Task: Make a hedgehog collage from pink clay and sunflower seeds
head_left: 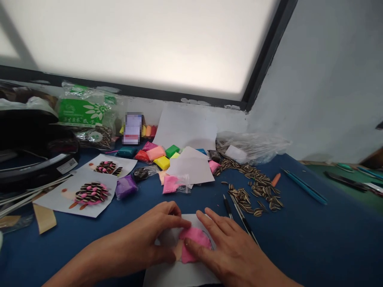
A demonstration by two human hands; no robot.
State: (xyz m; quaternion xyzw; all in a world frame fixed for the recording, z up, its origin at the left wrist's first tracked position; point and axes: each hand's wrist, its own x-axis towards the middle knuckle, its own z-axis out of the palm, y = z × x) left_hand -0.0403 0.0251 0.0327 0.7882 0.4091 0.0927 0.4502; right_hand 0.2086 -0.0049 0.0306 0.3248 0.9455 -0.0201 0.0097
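A flattened piece of pink clay (pixel 196 243) lies on a white sheet of paper (pixel 170 275) in front of me, with a small peach-coloured piece of clay (pixel 178 250) at its left edge. My left hand (pixel 149 235) rests on the sheet; its index fingertip touches the top of the pink clay, its thumb is beside the peach piece, and the two are apart. From the other side my right hand (pixel 230 247) lies with fingers stretched over the sheet and its thumb pressing on the pink clay. Part of a drawn outline shows at the clay's right edge.
Sunflower seeds (pixel 242 199) and pens (pixel 228 205) lie to the right. Two finished hedgehog pictures (pixel 98 211) sit at the left. Coloured clay packets (pixel 163 162), a purple packet (pixel 126 187), a phone (pixel 133 129) and a seed bag (pixel 86 115) stand farther back.
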